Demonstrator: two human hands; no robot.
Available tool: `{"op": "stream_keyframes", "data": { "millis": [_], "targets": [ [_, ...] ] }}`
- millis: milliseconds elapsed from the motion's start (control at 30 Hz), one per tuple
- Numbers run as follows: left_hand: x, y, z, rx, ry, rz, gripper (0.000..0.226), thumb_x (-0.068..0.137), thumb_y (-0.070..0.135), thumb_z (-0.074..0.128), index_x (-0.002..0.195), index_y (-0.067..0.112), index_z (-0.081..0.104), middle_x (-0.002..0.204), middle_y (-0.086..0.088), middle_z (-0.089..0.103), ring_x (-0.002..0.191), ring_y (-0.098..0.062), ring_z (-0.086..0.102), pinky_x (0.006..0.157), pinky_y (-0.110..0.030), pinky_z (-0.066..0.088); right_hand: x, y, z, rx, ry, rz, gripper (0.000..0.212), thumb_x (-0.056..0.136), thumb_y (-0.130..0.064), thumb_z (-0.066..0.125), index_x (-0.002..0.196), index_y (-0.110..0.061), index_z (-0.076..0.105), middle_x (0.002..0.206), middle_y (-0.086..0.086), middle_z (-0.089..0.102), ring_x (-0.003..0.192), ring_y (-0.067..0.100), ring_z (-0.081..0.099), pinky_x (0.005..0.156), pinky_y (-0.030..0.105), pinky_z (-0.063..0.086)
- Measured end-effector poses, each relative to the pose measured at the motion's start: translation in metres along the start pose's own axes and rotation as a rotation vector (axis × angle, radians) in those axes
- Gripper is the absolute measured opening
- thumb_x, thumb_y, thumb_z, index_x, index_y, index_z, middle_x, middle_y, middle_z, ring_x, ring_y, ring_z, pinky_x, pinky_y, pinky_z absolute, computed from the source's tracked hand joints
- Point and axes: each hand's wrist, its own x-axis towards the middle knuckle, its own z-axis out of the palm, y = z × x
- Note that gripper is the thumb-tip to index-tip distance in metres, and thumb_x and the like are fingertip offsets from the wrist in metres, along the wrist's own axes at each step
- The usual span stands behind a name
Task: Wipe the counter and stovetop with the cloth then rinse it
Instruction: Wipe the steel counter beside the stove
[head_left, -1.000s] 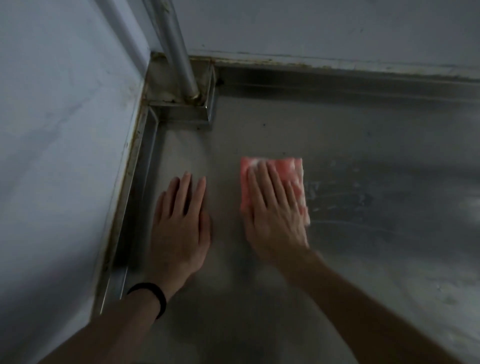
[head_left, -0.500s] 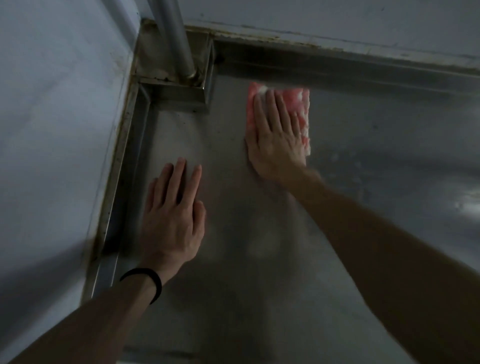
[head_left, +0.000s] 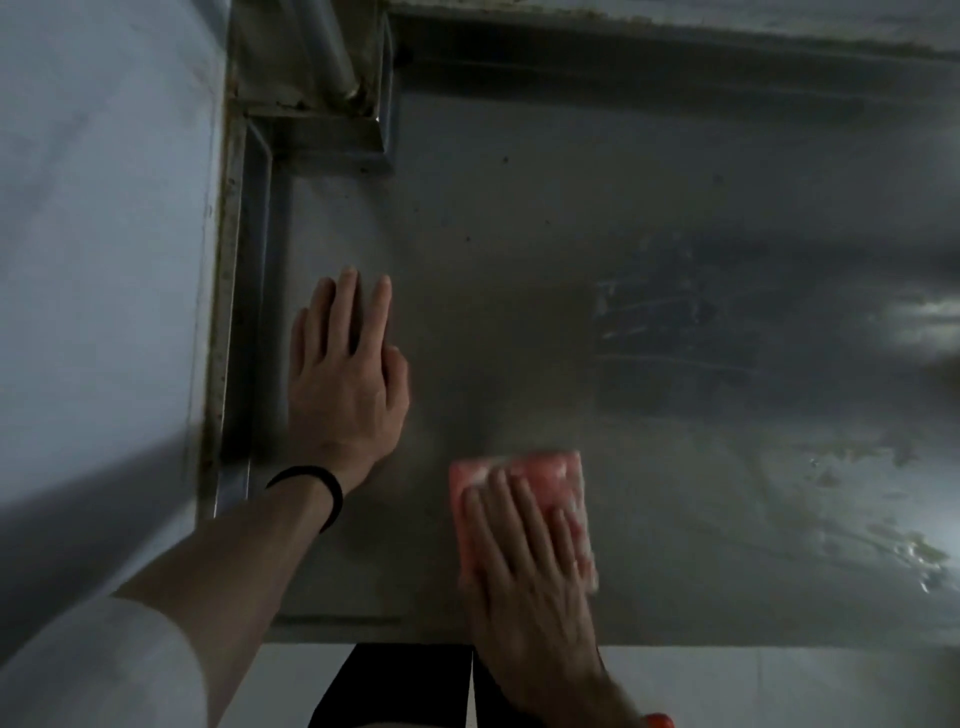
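A folded pink cloth (head_left: 540, 467) lies flat on the steel counter (head_left: 519, 270), close to its front edge. My right hand (head_left: 530, 561) presses down on the cloth with the palm and straight fingers, covering most of it. My left hand (head_left: 345, 379) rests flat on the bare counter to the left, fingers together, holding nothing. A black band circles the left wrist. No stovetop is in view.
A wall (head_left: 98, 234) bounds the counter on the left, with a raised steel lip along it. A vertical pipe (head_left: 327, 47) on a boxed base stands in the back left corner. Wet streaks and puddles (head_left: 904, 551) cover the right side. The floor shows below the front edge.
My right hand has dragged the cloth from the back near the pipe toward the front edge. The left hand has stayed flat in place. The view has tilted down.
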Motion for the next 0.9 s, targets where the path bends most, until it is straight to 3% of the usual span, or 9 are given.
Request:
{"op": "stream_keyframes", "data": {
  "millis": [100,200,300,467,600,800,900],
  "targets": [
    [0.001,0.000,0.000,-0.009,0.002,0.005,0.065,0.104,0.038,0.032,0.166,0.023,0.022,0.174,-0.013,0.017,0.161,-0.035,0.013,0.130,-0.052,0.016,0.091,0.034,-0.028,-0.051,0.088,0.042,0.068,0.105,-0.042,0.045,0.166,-0.022,0.024,0.174,0.006,0.017,0.162,0.025,0.014,0.129,0.052,0.013],
    [0.001,0.001,-0.001,-0.005,-0.024,-0.016,0.064,0.106,0.036,0.035,0.167,0.026,0.019,0.175,-0.011,0.013,0.161,-0.034,0.008,0.131,-0.053,0.014,0.192,0.075,-0.061,-0.136,0.107,0.080,0.067,0.108,-0.044,0.029,0.168,-0.022,0.012,0.176,0.007,0.008,0.163,0.026,0.007,0.130,0.049,0.007],
    [0.002,0.000,0.000,-0.007,-0.010,-0.003,0.065,0.105,0.034,0.040,0.166,0.025,0.021,0.174,-0.012,0.015,0.161,-0.035,0.011,0.131,-0.052,0.015,0.277,0.116,-0.089,-0.144,0.120,0.117,0.068,0.109,-0.045,0.029,0.168,-0.021,0.006,0.176,0.008,0.004,0.163,0.027,0.004,0.130,0.048,0.004],
    [0.001,0.002,0.001,-0.008,0.011,0.001,0.065,0.104,0.035,0.039,0.166,0.026,0.023,0.174,-0.011,0.016,0.161,-0.034,0.013,0.131,-0.052,0.016,0.329,0.143,-0.108,-0.051,0.113,0.130,0.069,0.106,-0.047,0.023,0.168,-0.020,0.007,0.176,0.011,0.003,0.163,0.029,0.002,0.130,0.053,0.003],
    [0.002,0.002,0.001,-0.004,0.010,-0.006,0.064,0.104,0.034,0.041,0.166,0.025,0.024,0.174,-0.012,0.016,0.160,-0.036,0.013,0.131,-0.052,0.013,0.263,0.111,-0.085,-0.061,0.165,0.166,0.067,0.108,-0.045,0.028,0.168,-0.024,0.009,0.176,0.006,0.006,0.163,0.024,0.004,0.131,0.051,0.005],
    [0.000,0.005,-0.005,-0.050,0.018,0.006,0.063,0.105,0.028,0.046,0.165,0.022,0.027,0.173,-0.015,0.020,0.159,-0.040,0.016,0.130,-0.055,0.014,0.031,0.037,-0.012,-0.068,0.155,0.134,0.069,0.105,-0.041,0.043,0.167,-0.021,0.021,0.176,0.005,0.013,0.163,0.025,0.011,0.129,0.053,0.013],
    [-0.001,0.006,-0.007,-0.051,0.011,-0.001,0.063,0.104,0.027,0.045,0.165,0.021,0.028,0.172,-0.016,0.021,0.159,-0.040,0.016,0.129,-0.055,0.016,-0.058,0.011,0.016,-0.030,0.082,0.147,0.068,0.104,-0.040,0.040,0.167,-0.020,0.021,0.176,0.004,0.009,0.163,0.026,0.011,0.127,0.054,0.015]
  ]
}}
